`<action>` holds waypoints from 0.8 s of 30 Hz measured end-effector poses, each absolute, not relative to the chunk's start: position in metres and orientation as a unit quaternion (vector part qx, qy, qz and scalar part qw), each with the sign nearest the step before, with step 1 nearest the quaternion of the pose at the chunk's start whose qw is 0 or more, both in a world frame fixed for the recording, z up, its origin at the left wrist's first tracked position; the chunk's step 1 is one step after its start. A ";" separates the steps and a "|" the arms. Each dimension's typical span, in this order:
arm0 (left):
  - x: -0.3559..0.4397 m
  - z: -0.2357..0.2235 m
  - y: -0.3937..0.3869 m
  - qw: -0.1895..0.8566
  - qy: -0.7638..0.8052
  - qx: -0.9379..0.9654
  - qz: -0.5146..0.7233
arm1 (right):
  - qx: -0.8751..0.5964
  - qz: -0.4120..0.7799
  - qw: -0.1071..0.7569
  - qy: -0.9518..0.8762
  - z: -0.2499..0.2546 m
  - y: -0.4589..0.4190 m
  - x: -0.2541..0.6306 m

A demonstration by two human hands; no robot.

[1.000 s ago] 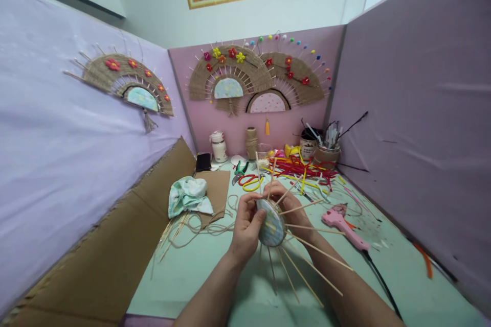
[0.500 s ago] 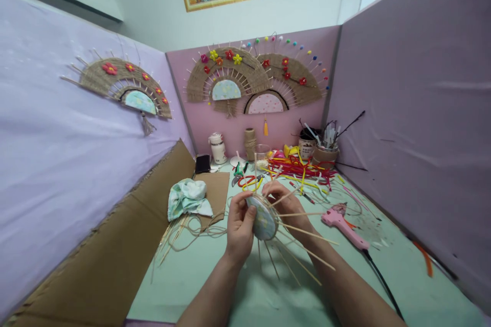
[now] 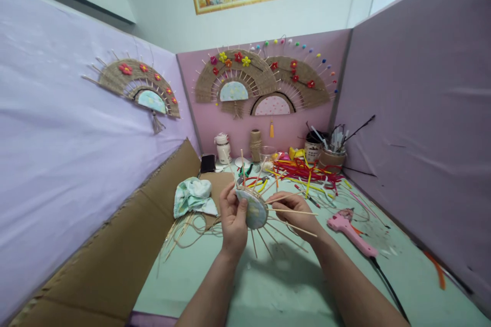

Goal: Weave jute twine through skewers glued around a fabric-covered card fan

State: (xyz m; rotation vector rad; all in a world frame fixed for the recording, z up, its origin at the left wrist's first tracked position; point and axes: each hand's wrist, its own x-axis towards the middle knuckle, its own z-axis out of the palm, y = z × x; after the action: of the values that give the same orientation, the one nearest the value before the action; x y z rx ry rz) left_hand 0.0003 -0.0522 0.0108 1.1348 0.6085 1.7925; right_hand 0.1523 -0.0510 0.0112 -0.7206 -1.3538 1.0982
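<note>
My left hand [image 3: 233, 222] grips a small disc-shaped fan base [image 3: 251, 210] covered in pale blue-green patterned cloth, thumb on its face. Thin wooden sticks [image 3: 293, 211] fan out from its edge, pointing up, right and down. Around their inner ends, next to the cloth, runs some twine. My right hand [image 3: 297, 212] is at the right side among the sticks, its thumb and fingers pinched together. It appears to hold the twine, of which a thin loop shows beneath the hand; the fingertips are partly hidden by sticks.
A pink glue gun [image 3: 351, 232] with a black cord lies at right. Behind are pliers [image 3: 257, 182], red and yellow pipe cleaners [image 3: 307, 169] and a twine spool [image 3: 255, 145]. Crumpled cloth [image 3: 194, 198] lies left, beside a cardboard wall [image 3: 126, 235]. Finished fans [image 3: 238, 74] hang behind.
The fan base has moved left and slightly up in my left hand, turning a little. My right hand has come away from its top edge and moved right and down among the sticks.
</note>
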 end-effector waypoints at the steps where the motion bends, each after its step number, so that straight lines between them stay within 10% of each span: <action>1: 0.001 0.012 -0.053 0.462 0.243 0.451 0.724 | -0.309 0.468 0.587 -0.584 0.011 -0.051 0.153; 24: -0.013 0.015 -0.032 0.687 0.160 0.303 0.641 | -0.315 0.242 0.538 -0.743 0.008 -0.063 0.136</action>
State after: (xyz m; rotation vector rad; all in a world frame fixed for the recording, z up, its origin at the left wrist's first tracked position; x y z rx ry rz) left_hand -0.0129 -0.0320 0.0151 0.6774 0.3580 1.4351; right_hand 0.1363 -0.0627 0.0075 -0.7505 -1.7676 0.5763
